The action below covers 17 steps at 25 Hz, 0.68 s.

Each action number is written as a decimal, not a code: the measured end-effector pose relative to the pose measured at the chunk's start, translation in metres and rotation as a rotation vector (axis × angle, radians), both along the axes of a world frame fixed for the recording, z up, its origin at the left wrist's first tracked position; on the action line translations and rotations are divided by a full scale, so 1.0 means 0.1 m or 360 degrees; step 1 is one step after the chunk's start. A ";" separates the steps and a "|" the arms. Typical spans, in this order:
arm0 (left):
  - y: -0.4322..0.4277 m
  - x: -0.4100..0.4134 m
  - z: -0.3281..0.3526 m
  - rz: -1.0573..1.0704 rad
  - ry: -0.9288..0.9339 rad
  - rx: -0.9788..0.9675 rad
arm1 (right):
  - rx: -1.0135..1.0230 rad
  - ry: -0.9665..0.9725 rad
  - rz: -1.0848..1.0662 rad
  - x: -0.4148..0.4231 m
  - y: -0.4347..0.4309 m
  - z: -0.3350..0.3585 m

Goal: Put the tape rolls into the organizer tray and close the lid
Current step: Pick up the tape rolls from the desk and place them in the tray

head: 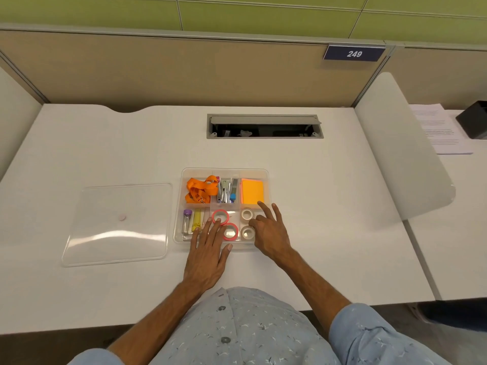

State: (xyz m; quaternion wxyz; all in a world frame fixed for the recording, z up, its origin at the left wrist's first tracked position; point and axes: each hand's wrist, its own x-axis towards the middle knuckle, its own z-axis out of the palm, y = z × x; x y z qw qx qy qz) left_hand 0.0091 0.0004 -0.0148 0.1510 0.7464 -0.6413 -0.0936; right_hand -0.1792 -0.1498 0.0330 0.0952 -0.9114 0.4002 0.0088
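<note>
A clear organizer tray [265, 173] sits mid-desk. Two pink tape rolls [220, 216] [230, 231] lie in its front middle compartment, and two white tape rolls [247, 214] [247, 232] lie in the front right one. My left hand [208, 251] rests flat over the tray's front edge, fingers spread, fingertips touching the rear pink roll. My right hand [268, 230] hovers over the front right compartment with fingers apart, beside the white rolls, holding nothing. The clear lid [118, 222] lies flat on the desk left of the tray.
The tray also holds an orange lanyard [201, 189], a stapler [224, 192], orange sticky notes [252, 191] and small tubes [191, 222]. A cable hatch [264, 126] is open at the desk's back. A white divider panel [400, 154] stands at the right, papers beyond it.
</note>
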 end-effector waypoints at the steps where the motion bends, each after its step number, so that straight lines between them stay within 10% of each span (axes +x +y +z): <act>1: 0.00 0.00 0.00 0.0002 0.0000 0.0001 | -0.0007 0.0009 0.0002 0.00 0.00 -0.01; 17: 0.00 0.01 -0.03 -0.0024 0.0004 -0.0019 | -0.0079 -0.0284 -0.0483 0.19 0.04 -0.04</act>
